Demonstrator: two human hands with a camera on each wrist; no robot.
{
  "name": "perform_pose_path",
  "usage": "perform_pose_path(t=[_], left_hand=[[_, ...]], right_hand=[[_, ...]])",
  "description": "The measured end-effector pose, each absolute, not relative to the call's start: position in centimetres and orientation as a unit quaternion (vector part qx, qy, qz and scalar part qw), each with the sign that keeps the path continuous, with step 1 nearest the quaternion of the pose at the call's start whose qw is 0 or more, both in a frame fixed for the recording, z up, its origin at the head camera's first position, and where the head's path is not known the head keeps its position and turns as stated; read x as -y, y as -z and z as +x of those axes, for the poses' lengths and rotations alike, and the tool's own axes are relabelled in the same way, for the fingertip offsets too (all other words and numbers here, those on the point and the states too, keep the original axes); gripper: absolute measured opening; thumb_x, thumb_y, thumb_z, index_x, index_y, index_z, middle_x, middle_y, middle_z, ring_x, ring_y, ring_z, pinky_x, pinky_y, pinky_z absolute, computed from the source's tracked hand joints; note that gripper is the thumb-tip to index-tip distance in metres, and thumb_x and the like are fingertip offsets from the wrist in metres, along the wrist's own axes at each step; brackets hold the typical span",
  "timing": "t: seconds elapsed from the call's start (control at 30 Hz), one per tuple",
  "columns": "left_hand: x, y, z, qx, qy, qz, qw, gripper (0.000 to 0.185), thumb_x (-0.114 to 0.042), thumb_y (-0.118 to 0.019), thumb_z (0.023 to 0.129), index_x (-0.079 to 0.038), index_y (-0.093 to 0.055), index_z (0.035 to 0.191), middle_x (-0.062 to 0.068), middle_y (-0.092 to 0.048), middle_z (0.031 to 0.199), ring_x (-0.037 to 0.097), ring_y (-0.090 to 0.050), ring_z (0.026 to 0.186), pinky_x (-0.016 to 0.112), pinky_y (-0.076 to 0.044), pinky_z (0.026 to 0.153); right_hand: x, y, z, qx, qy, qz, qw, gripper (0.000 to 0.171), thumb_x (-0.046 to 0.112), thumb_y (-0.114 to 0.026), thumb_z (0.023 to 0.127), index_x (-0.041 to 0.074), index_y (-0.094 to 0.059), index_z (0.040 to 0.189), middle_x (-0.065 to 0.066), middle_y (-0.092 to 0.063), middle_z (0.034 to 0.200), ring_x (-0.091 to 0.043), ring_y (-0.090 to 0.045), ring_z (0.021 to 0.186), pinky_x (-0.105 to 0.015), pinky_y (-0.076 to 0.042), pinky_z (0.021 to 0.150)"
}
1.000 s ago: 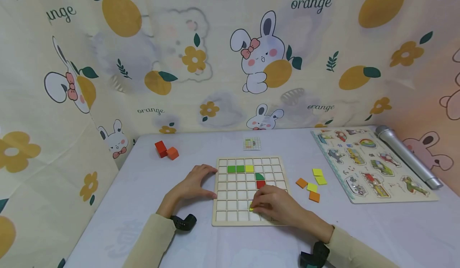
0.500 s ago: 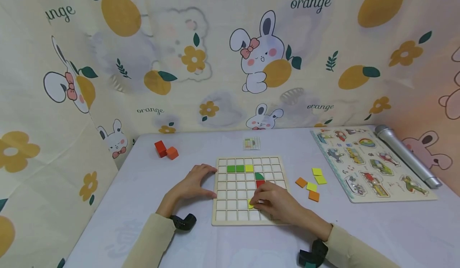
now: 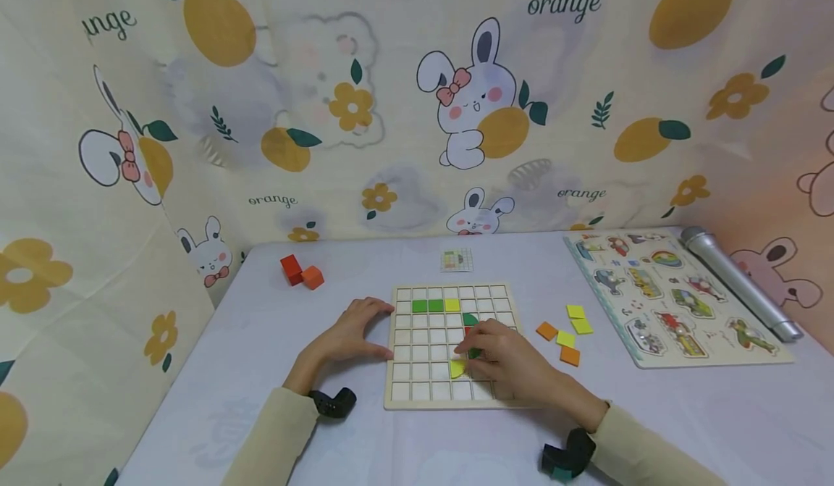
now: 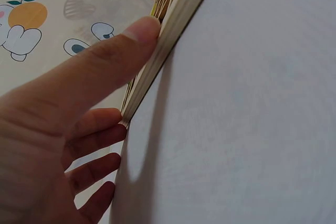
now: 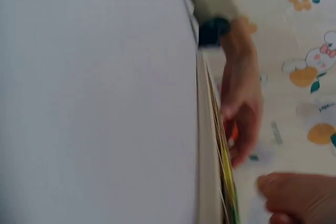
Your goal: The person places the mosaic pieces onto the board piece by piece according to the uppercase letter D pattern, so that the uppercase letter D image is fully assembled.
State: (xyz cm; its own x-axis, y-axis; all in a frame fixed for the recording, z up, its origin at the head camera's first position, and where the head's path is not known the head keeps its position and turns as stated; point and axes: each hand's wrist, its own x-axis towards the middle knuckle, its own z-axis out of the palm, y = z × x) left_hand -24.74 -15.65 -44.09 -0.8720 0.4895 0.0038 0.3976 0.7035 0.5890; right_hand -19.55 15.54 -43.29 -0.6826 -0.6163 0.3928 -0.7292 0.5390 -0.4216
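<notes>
A small yellow tile [image 3: 457,368] is lying in a square near the bottom of the wooden grid board [image 3: 423,348]. The right hand [image 3: 504,363] is sitting on the board just at 3 o'clock from that tile. Its fingers are curling in, and the fingertips [image 3: 465,350] are pinching a little green piece [image 3: 475,353] right above the yellow tile. The right wrist view is blurry and only shows the board from the side.

The left hand [image 3: 352,334] is resting at the 9 o'clock edge of the board. Its fingers are spreading out flat on the table, and the thumb [image 4: 113,51] is pressing against the board's side. It is holding nothing.

On the board, two green tiles [image 3: 428,306] and a yellow square [image 3: 452,305] are sitting in a row near the top. A green and red piece [image 3: 470,320] is peeking out just above the right hand.

At 3 o'clock from the board, loose orange and yellow tiles [image 3: 565,334] are lying on the table [image 3: 260,341]. Farther that way are a picture puzzle board [image 3: 671,298] and a silver microphone [image 3: 739,283]. At 12 o'clock a small pattern card [image 3: 456,260] is lying flat. At 10 o'clock two blocks [image 3: 302,271], one red and one orange, are touching each other.
</notes>
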Motion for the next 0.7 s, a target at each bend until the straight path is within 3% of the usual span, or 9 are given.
perform_pose_path(t=[0.2, 0.4, 0.7], left_hand=[[15.6, 44.1, -24.9, -0.921, -0.296, 0.243, 0.074, 0.078, -0.043, -0.081, 0.067, -0.015, -0.048, 0.132, 0.002, -0.045, 0.136, 0.024, -0.033, 0.127, 0.047, -0.03, 0.106], [15.6, 44.2, -24.9, -0.921, -0.296, 0.241, 0.077, 0.078, -0.043, -0.081, 0.067, -0.015, -0.048, 0.132, 0.002, -0.044, 0.136, 0.023, -0.033, 0.128, 0.047, -0.03, 0.106], [15.7, 44.2, -24.8, -0.92, -0.296, 0.244, 0.076, 0.079, -0.043, -0.081, 0.067, -0.014, -0.049, 0.132, 0.003, -0.045, 0.136, 0.024, -0.034, 0.127, 0.048, -0.03, 0.106]], right_hand=[[-17.5, 41.2, -20.6, 0.864, -0.316, 0.357, 0.165, 0.028, 0.004, -0.076, 0.075, 0.012, -0.07, 0.1, 0.002, -0.061, 0.101, -0.015, -0.056, 0.086, -0.03, -0.054, 0.07], [-20.9, 40.1, -21.3, 0.868, -0.302, 0.324, 0.223, 0.027, 0.003, -0.076, 0.075, 0.013, -0.069, 0.099, 0.003, -0.064, 0.095, -0.011, -0.054, 0.078, -0.029, -0.051, 0.063], [-25.6, 39.6, -21.7, 0.879, -0.269, 0.29, 0.267, 0.031, -0.004, -0.077, 0.07, 0.01, -0.069, 0.096, 0.0, -0.066, 0.091, -0.01, -0.053, 0.073, -0.016, -0.047, 0.063]])
